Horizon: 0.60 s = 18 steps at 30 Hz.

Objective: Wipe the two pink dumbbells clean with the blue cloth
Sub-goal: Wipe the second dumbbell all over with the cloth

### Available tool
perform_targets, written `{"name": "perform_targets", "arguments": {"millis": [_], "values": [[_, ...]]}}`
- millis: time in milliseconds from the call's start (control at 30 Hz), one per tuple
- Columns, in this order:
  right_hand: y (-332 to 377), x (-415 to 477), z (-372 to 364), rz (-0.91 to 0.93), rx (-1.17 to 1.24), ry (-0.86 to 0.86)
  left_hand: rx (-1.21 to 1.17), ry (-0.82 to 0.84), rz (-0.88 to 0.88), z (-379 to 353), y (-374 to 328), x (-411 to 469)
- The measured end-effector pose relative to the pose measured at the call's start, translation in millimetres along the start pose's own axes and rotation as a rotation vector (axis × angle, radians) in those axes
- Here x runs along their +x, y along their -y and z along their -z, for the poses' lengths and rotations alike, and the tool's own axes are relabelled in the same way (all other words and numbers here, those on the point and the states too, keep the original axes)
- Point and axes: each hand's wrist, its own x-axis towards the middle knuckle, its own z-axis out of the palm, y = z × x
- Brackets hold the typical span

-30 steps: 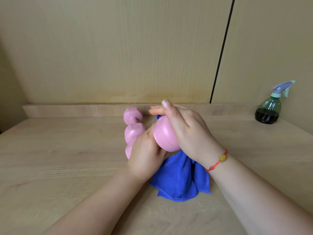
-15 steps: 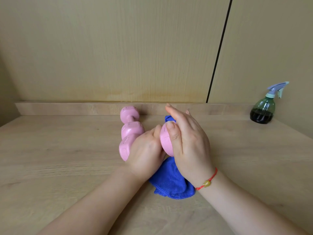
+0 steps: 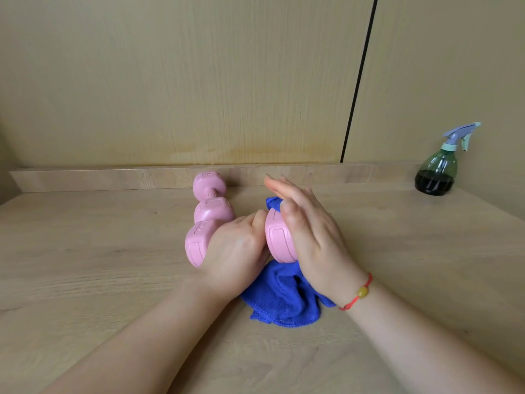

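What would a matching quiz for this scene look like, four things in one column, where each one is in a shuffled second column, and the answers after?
Column one:
1. nearer dumbbell
2. farther dumbbell
3. blue cloth
4. spray bottle

Column two:
A. standing at the far right, by the wall
B. gripped by the left hand
C. under the flat right hand, trailing onto the table
D. lying by the back ledge, no hand on it

Pairs: 1-B, 2-D, 3-C, 4-A
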Motion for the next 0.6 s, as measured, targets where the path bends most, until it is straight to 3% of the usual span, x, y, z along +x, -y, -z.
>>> {"name": "perform_targets", "arguments": {"millis": [167,367,467,600], "values": [[1,19,11,-0.320,0.369,0.101,0.033,-0.038,-0.015,2,-2,1],[-16,18,6,-0.588,0.647,-0.163,0.086,-0.043,0.018,-4,-1,3],[-23,1,6,-0.532,0.815,-0.228,0.061,-0.051,0.097,-1,2,6],[-26,-15,16,-0.426,0.830,-0.049,0.033,-0.030,0.144,1,4,4]]}}
